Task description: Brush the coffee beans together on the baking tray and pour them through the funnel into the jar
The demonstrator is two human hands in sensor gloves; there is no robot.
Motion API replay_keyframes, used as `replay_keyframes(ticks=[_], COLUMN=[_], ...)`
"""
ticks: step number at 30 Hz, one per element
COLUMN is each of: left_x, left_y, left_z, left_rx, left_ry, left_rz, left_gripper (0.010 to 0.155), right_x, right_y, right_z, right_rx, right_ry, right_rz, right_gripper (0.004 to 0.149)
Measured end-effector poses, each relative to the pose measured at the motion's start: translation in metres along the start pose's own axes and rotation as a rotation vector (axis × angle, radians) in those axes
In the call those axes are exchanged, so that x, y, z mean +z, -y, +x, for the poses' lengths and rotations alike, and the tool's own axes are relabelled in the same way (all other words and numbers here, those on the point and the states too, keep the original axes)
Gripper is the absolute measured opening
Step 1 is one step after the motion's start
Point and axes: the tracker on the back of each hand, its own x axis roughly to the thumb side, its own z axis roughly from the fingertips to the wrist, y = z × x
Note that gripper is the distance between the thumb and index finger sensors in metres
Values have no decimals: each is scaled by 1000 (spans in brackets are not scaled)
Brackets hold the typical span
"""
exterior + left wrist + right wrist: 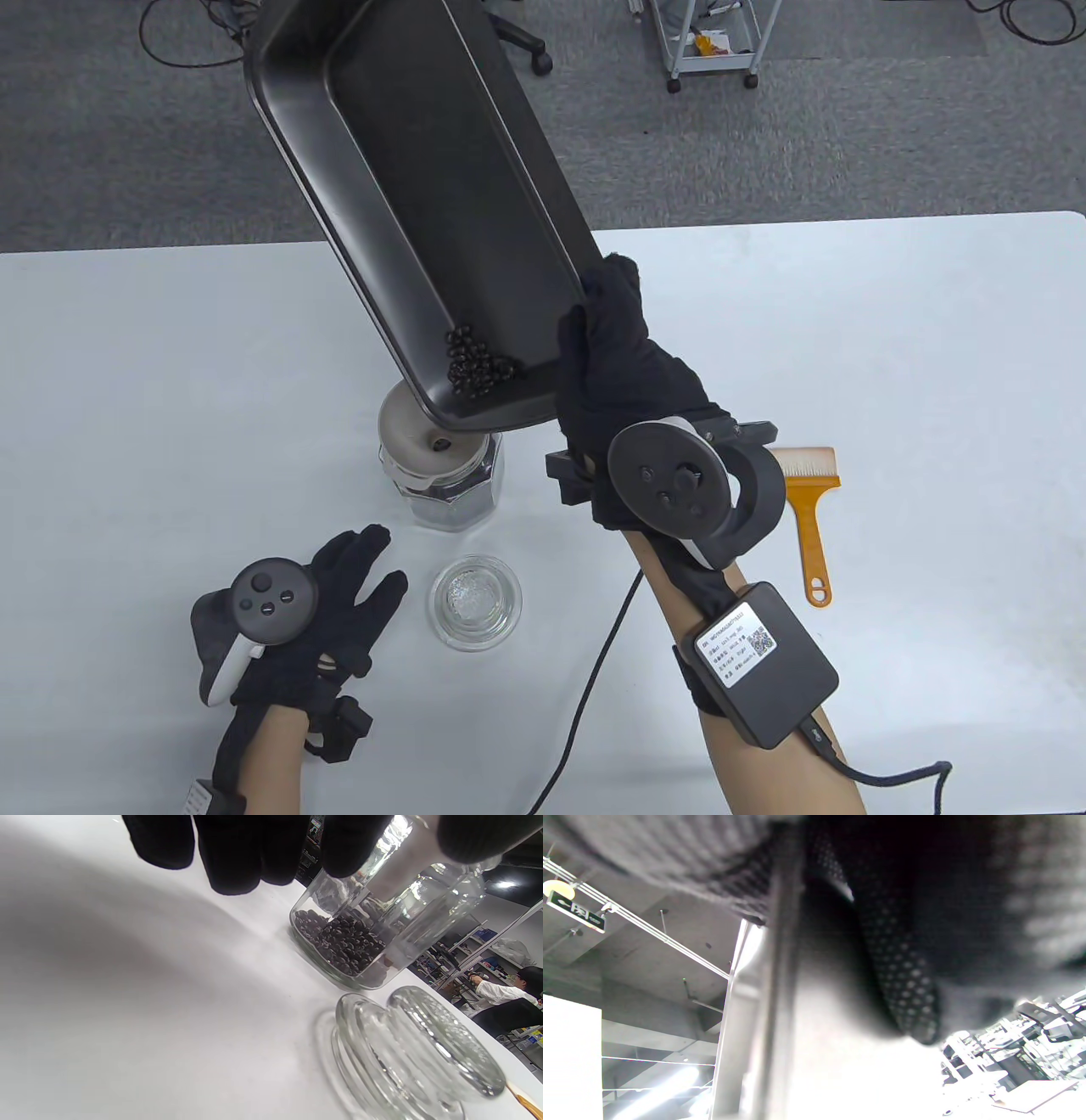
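Note:
My right hand (607, 340) grips the near right corner of the dark baking tray (407, 170), which is lifted and tilted down toward me. Coffee beans (479, 363) are piled in its lowest corner, above the pale funnel (405, 429). The funnel sits in the mouth of the glass jar (450, 492), which holds a layer of beans (343, 944). One bean lies in the funnel's throat. My left hand (352, 586) rests flat on the table left of the jar, fingers straight and holding nothing. In the right wrist view only glove fabric and the tray's rim (780, 984) show.
The jar's glass lid (475, 601) lies on the white table (891, 356) just in front of the jar. An orange-handled brush (812, 518) lies to the right of my right wrist. A black cable (594, 671) runs across the table near my right forearm.

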Motion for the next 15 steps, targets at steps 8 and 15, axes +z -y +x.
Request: replay_keyframes(ticks=[8, 15], left_x=[0, -1], left_y=[0, 1], left_z=[0, 0], left_rx=[0, -1], left_ry=[-3, -4], left_rz=[-6, -12], left_gripper=[72, 71], right_x=[0, -1], right_y=[-1, 1], right_z=[6, 6], right_rx=[27, 18], right_ry=[67, 95], right_rz=[-24, -42], right_gripper=[40, 40])
